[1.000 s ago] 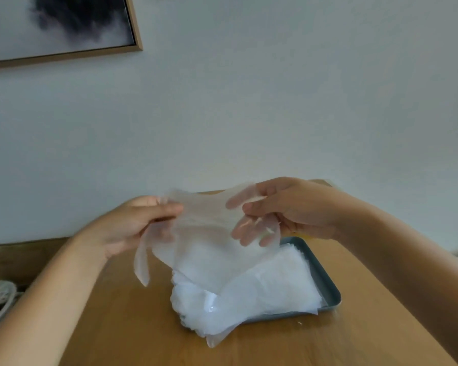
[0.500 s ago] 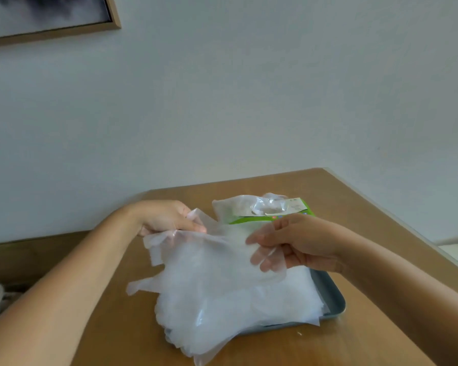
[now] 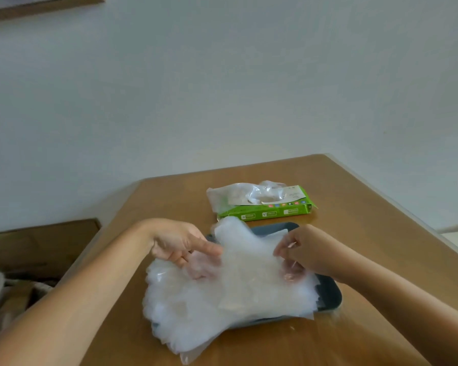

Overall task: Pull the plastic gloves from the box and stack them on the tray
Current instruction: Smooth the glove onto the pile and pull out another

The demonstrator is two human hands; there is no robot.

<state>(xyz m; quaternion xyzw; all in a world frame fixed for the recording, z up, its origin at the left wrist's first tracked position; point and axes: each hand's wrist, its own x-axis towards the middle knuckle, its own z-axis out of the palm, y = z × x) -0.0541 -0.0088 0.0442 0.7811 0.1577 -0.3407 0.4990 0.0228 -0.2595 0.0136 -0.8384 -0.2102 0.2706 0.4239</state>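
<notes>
Both hands are on the plastic here. The top glove (image 3: 246, 256), a thin, cloudy, crinkled film with a rounded lobe poking up at its far edge, is spread between them low over the pile; whether it touches the pile is hard to tell. The left hand (image 3: 179, 244) pinches its left edge: one finger lies straight across the top, and the others curl underneath, showing pink through the film. The right hand (image 3: 311, 253) pinches the right edge, its fingertips blurred beneath the plastic (it's sheer enough to see skin through).

Below sits the stack of gloves (image 3: 204, 310), a loose, milky heap of flat sheets with a ragged fringe spilling over the near-left rim onto the smooth wooden table (image 3: 368, 207). The tray (image 3: 331, 297) is dark grey-blue and shallow with rounded corners, bare at its right and far sides. Just past the far rim lies the box (image 3: 265, 211), a flat green carton with an oval opening on top and clear film bunched out of it.
</notes>
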